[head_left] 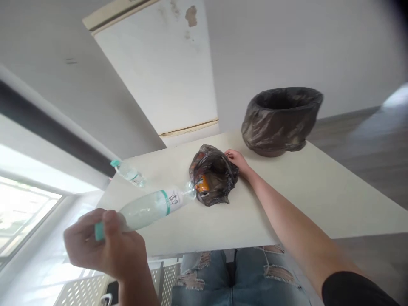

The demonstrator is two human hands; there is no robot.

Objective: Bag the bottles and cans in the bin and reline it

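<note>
My left hand (106, 246) is closed round the cap end of a clear plastic bottle (153, 207) with a teal cap and teal-edged label. The bottle points away from me, its far end at the mouth of a small dark plastic bag (216, 170). The bag lies on the pale table (302, 187) and holds an orange can (202, 185). My right hand (237, 161) grips the bag's far edge and keeps it open.
A second clear bottle (129, 172) lies at the table's far left corner. A round bin lined with a dark bag (280, 121) stands at the back of the table. A white fridge (162, 72) is behind. My knees in torn jeans (236, 276) show below the table edge.
</note>
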